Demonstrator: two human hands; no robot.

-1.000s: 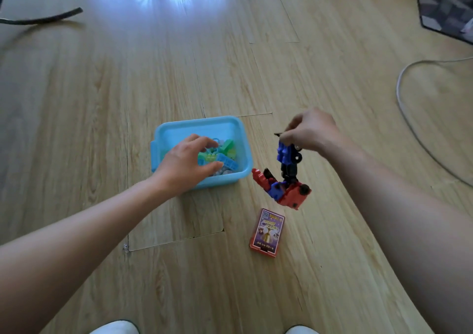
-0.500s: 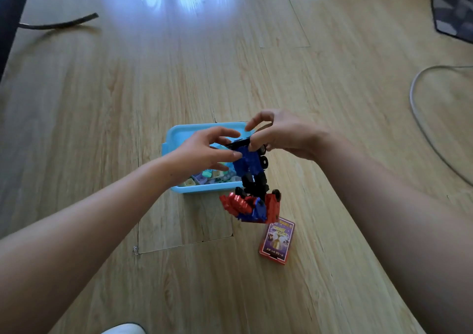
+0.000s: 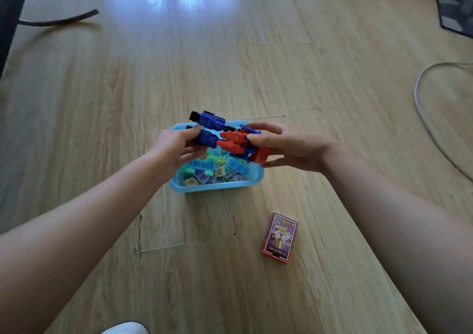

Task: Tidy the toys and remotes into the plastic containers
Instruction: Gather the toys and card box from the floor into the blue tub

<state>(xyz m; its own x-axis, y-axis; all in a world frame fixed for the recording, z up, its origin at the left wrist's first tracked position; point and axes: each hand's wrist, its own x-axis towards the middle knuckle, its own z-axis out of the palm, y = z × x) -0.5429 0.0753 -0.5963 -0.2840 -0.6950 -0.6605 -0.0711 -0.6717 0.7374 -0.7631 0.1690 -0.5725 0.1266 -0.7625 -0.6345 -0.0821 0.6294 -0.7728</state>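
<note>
On a pale wood floor (image 3: 281,78), left hand (image 3: 176,147) and right hand (image 3: 284,147) grip a robot toy (image 3: 225,139) above the blue container (image 3: 220,186) of blocks; light, jointed, likely floppy, best held by its torso.

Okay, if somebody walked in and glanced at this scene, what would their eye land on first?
The red and blue robot toy, held level between the left hand and the right hand over the light blue plastic container mid-frame on the wooden floor. Next, the pastel building blocks piled inside that container, and the small red and purple card box lying alone on the floor, nearer the person and to the right.
</note>
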